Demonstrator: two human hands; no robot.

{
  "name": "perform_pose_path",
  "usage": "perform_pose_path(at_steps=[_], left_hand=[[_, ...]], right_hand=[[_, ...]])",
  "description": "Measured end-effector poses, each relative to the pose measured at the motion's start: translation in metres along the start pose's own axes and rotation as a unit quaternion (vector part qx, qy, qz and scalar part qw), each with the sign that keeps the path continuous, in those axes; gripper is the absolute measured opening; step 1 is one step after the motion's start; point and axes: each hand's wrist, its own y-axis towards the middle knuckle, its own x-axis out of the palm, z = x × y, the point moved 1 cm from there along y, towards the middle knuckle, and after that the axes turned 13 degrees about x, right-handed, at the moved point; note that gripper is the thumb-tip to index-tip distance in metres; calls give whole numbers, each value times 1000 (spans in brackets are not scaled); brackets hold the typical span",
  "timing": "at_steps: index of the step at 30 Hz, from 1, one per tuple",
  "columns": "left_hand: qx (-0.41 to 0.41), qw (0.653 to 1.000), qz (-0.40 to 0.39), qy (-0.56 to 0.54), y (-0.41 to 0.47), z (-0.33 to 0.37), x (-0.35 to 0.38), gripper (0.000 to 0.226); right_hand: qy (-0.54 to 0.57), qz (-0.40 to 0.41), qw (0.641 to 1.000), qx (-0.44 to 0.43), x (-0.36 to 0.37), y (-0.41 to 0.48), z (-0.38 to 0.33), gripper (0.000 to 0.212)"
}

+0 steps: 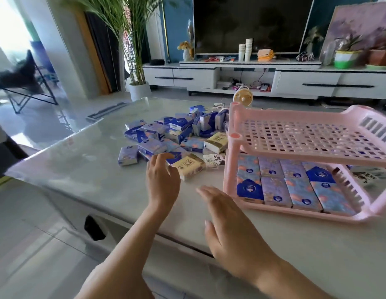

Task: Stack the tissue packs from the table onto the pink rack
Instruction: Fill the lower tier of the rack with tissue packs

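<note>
Seems under halfway. Lower shelf (295, 213) of the pink rack (232, 147), just right of the fingers (209, 193) of the right hand (229, 216), lined with one layer of tissue packs (291, 184); upper shelf (306, 134) bare. Big loose heap (172, 134) left on the table (90, 152), just beyond the fingers (161, 161) of the left hand (164, 180). Both hands spread, gripping nothing.

Your pink rack (317, 156), your blue tissue packs (166, 134).
The packs run navy to lilac, perhaps with pink blossoms; one cream-gold pack (191, 167), one white pack (213, 161) with black marks.
</note>
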Motion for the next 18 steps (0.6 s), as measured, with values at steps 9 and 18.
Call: perform_pose_path(at_steps=[9, 18], left_hand=[[109, 986, -121, 32, 2, -14, 12, 43], [145, 978, -147, -28, -3, -11, 19, 44]], right_hand=[[-145, 30, 966, 213, 32, 135, -13, 62], [-441, -75, 867, 218, 42, 189, 14, 43]])
